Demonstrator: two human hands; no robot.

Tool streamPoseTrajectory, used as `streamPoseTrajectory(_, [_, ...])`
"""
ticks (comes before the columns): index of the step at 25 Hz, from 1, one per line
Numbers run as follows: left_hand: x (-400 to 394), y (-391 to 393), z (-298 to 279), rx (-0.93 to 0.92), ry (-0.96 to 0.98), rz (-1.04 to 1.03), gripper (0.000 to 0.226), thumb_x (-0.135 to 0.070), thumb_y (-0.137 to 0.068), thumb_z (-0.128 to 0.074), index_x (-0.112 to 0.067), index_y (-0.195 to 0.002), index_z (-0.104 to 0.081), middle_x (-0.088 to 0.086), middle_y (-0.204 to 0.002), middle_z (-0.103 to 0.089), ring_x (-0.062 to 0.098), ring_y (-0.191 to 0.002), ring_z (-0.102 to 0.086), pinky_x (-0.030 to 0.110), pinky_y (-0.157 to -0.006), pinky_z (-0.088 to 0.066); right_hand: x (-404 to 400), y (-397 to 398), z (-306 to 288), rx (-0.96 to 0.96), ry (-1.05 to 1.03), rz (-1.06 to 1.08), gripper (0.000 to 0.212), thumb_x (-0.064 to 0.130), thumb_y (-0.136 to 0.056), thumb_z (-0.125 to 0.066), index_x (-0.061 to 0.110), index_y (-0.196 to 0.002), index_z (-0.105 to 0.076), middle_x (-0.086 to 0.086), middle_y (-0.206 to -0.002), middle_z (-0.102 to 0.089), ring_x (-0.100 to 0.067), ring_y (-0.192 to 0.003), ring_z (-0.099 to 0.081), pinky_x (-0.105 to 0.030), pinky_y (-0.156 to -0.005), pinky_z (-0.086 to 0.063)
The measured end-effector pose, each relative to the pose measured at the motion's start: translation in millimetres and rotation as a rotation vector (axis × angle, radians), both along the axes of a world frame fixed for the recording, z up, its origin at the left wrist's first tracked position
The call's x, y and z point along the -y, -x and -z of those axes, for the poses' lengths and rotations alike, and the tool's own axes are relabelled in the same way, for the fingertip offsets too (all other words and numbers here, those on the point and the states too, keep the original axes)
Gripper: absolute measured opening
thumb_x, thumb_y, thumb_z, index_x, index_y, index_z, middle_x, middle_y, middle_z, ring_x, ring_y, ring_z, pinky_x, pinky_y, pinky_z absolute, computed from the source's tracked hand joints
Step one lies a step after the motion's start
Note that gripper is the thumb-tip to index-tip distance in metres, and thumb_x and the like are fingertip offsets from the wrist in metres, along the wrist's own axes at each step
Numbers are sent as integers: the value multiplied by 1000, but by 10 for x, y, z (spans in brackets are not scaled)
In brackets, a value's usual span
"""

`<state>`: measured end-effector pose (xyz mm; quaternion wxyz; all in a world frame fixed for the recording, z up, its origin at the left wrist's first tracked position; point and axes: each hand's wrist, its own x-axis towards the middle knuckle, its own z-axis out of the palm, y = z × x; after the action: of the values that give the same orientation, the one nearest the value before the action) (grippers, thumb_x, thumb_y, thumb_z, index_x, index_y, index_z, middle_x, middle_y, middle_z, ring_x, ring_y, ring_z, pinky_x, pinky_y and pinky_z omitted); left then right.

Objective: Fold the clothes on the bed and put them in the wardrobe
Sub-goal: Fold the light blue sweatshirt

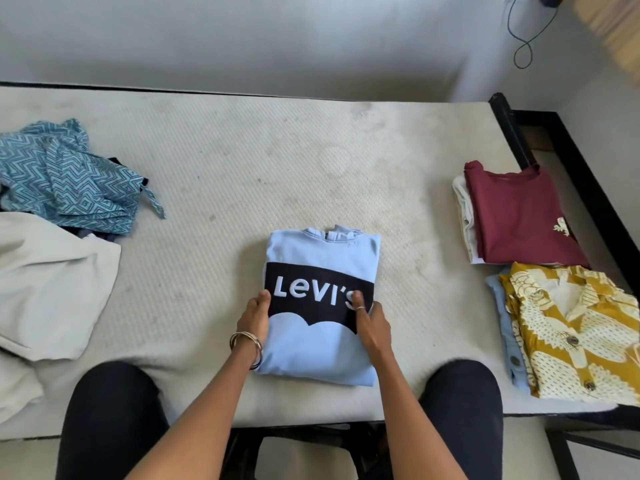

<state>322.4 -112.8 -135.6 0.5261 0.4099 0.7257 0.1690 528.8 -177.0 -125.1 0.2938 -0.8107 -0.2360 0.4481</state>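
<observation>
Lying between both hands' grip, folded sweatshirt, on mattress

Folded light-blue sweatshirt lies flat on bed.

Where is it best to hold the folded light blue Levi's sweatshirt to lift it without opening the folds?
Probably by its two side edges, coming from the near side. The light blue sweatshirt lies flat as a compact rectangle, and the left hand and right hand already flank it, thumbs on top. Fingers slid underneath would support the layers.
</observation>
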Motion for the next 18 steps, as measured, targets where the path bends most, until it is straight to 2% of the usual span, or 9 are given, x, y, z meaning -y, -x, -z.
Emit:
streamPoseTrajectory(1, [-24, -11, -13, 196, 32, -29, 72, -72, -83, -47, -17, -127, -56, 10, -123, -63, 32, -118, -57, 39, -98, -43, -3, 0, -21, -81, -16, 5, 62, 71, -87, -50, 17, -118, -53, 3, -111, -65, -22, -98, -62, -38, -88, -48])
streamPoseTrajectory(3, [-80, -52, -75, 519, 133, -67, 62, -55, -80, -62, -13, -125, -60, 13, -120, -67, 29, -112, -63, 39, -96, -48, -33, -45, -93, -299, -92, 75, 52, 58, -86, -64, 17, -117, -61, -1, -108, -73, -22, -95, -70, -41, -88, -55])
streamPoseTrajectory(4, [-110, -101, -158, 614, 202, -75, 53, -46, -84, -64, -11, -123, -62, 15, -119, -67, 30, -110, -64, 41, -99, -47, -63, -112, -197, -376, -130, 99, 43, 47, -88, -68, 14, -114, -65, -4, -104, -75, -23, -92, -73, -42, -86, -58])
streamPoseTrajectory(6, [-178, -274, -376, 739, 284, -53, 43, -36, -90, -61, -8, -122, -64, 18, -120, -65, 33, -112, -62, 45, -104, -43, -170, -310, -437, -397, -214, 95, 27, 30, -92, -68, 9, -110, -68, -8, -99, -76, -26, -88, -74, -38, -76, -59])
streamPoseTrajectory(8, [-313, -523, -486, 850, 251, -37, 41, -30, -91, -60, -6, -124, -62, 20, -123, -63, 35, -114, -61, 46, -104, -43, -313, -602, -654, -371, -315, 100, 19, 20, -94, -65, 8, -108, -68, -7, -97, -76, -26, -88, -74, -32, -69, -58])
streamPoseTrajectory(13, [-980, -1569, -705, 980, -19, 83, 47, -26, -90, -65, -7, -132, -55, 19, -131, -58, 36, -121, -56, 48, -104, -43, -905, -1602, -1086, -232, -516, 83, 17, 14, -96, -61, 10, -111, -67, -4, -102, -76, -21, -94, -73, -35, -80, -58])
streamPoseTrajectory(15, [-1336, -1968, -682, 938, -93, 79, 49, -29, -86, -70, -11, -130, -57, 16, -128, -61, 33, -117, -59, 46, -101, -46, -1224, -2040, -1126, -149, -537, 77, 15, 19, -96, -62, 13, -110, -66, -1, -101, -76, -19, -92, -73, -36, -80, -58])
streamPoseTrajectory(17, [-1632, -2323, -610, 814, -89, 62, 64, -48, -74, -77, -18, -126, -57, 9, -122, -66, 29, -110, -64, 47, -97, -49, -1539, -2432, -978, 31, -442, 46, 31, 37, -94, -63, 15, -115, -62, -4, -112, -72, -24, -103, -68, -42, -87, -55])
streamPoseTrajectory(18, [-1715, -2462, -533, 685, -41, 62, 80, -63, -61, -80, -22, -125, -55, 6, -119, -67, 27, -106, -66, 49, -95, -50, -1648, -2572, -838, 170, -286, 5, 46, 47, -93, -61, 15, -125, -56, -9, -122, -66, -31, -113, -62, -44, -92, -51])
